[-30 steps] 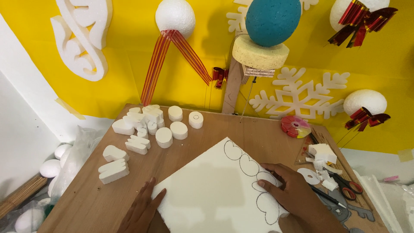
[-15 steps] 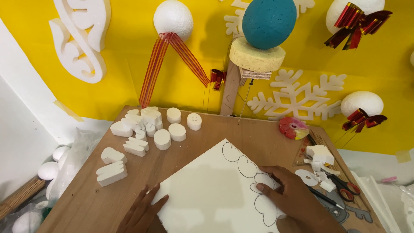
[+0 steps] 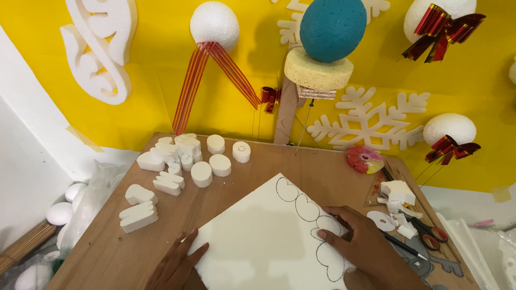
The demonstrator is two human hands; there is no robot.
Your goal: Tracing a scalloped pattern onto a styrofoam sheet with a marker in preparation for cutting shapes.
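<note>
Both hands press flat and open on the foam sheet (image 3: 258,241): left hand (image 3: 174,266) lower left, right hand (image 3: 363,249) over the drawn outlines (image 3: 306,207). Steady pressure should stop it sliding.

The scene is brightly and evenly lit, the yellow backdrop (image 3: 161,96) saturated and free of glare. Soft shadows fall just right of and below the hanging foam ball (image 3: 215,24) and behind the teal ball (image 3: 332,28), so light seems to come from the upper left. The white foam sheet (image 3: 258,241) is nearly washed out. Focus is sharp at the centre; the near corners blur slightly, with mild wide-angle bending along the left edge.
</note>
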